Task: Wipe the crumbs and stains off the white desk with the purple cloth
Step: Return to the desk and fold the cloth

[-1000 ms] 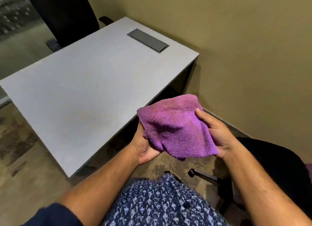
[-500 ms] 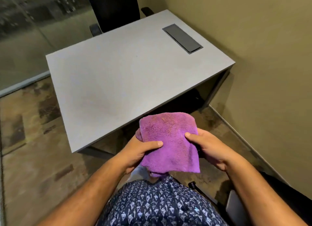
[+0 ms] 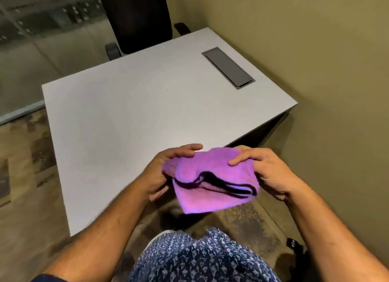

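The soft, fuzzy purple cloth (image 3: pixel 212 180) was folded into floppy layers and held in the air near the front edge of the flat white desk (image 3: pixel 147 113). The left hand (image 3: pixel 166 170) and right hand (image 3: pixel 263 170) each pinched one side of it with curled fingers.

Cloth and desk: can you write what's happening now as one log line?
stage: pre-wipe | cloth: folded, off desk | left hand: grips cloth | right hand: grips cloth
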A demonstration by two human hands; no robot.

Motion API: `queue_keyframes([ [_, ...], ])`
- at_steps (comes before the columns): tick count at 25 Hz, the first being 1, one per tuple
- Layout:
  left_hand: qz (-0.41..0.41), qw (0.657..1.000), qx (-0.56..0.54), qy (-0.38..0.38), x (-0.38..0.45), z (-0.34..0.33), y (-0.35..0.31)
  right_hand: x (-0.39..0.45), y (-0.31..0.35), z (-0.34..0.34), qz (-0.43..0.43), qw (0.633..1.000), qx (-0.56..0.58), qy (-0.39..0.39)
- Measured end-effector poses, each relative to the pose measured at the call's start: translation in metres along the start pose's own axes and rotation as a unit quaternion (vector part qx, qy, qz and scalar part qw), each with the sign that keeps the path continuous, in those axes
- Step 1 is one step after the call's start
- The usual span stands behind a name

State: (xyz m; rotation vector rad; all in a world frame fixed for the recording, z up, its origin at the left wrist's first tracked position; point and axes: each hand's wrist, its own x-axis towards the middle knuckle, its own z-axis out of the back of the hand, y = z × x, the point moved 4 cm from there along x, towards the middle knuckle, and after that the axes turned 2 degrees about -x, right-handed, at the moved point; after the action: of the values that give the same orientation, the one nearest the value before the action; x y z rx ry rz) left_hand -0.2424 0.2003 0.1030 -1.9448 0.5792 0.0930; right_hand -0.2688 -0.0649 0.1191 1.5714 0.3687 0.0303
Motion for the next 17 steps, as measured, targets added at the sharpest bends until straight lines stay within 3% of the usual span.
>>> queue_keyframes([
  [8,0.125,0.968,-0.18,-0.124,0.113,0.052,-0.023,0.133,0.028,0.019,0.019,0.998,-0.061,0.004],
  [13,0.059,0.992,-0.047,-0.103,0.174,0.052,-0.049,0.205,0.023,0.043,0.015,0.996,-0.083,0.035],
  [17,-0.009,0.99,-0.005,-0.143,0.238,0.029,-0.08,0.274,0.033,0.097,-0.052,0.99,0.071,0.114],
])
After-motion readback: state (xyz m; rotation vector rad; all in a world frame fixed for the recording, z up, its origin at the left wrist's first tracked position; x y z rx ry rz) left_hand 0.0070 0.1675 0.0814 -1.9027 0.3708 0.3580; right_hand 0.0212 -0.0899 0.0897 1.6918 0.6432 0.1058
